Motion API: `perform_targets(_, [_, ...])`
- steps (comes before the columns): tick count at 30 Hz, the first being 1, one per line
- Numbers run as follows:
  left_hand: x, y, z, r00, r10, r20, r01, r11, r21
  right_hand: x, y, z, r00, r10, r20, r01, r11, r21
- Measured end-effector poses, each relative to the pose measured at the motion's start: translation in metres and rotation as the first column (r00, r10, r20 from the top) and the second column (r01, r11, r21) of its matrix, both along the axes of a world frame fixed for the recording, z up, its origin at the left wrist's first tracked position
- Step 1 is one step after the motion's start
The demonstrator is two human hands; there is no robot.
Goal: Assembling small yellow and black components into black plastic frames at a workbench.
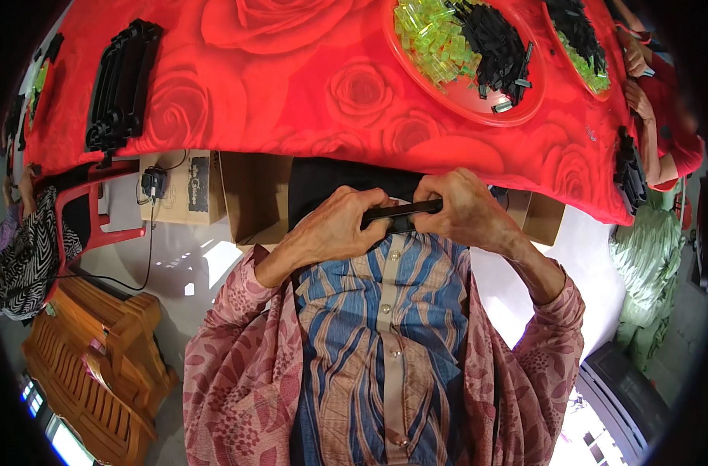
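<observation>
Close to my body, just in front of the table's near edge, a narrow black plastic piece (pixel 403 210) spans the gap between my hands. My left hand (pixel 340 223) pinches one end with thumb and bent fingers. The other end is gripped by my right hand (pixel 464 211), its fingers curled over the top. A small dark part sticks out below the middle of the piece; its exact shape is hard to see. On the table beyond, a round red tray (pixel 488 116) carries clear yellow-green plastic pieces (pixel 432 39) and small black pieces (pixel 490 46).
A red rose-patterned cloth (pixel 292 101) covers the table. Long black plastic parts (pixel 123 85) lie stacked at the left. Another tray (pixel 575 46) and a co-worker's hands (pixel 641 97) are at the right. Cardboard boxes (pixel 249 198), a red chair (pixel 97 210) and a wooden seat (pixel 97 349) stand below.
</observation>
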State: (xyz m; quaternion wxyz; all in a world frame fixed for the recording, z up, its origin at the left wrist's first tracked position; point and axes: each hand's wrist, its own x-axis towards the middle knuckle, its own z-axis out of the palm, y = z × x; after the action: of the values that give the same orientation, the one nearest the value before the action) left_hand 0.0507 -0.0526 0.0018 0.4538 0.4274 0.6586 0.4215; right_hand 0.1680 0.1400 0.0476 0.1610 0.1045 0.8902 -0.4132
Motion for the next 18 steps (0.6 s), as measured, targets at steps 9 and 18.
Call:
perform_targets(9, [-0.004, 0.0, -0.002, 0.998, 0.036, 0.054, -0.033, 0.998, -0.057, 0.001, -0.001, -0.009, 0.946, 0.056, -0.319, -0.015, 0.991, 0.13])
perform_targets(18, [-0.005, -0.002, -0.006, 0.994, 0.064, 0.084, -0.063, 0.998, -0.012, -0.012, 0.002, 0.01, 0.998, 0.048, 0.028, -0.049, 0.998, 0.05])
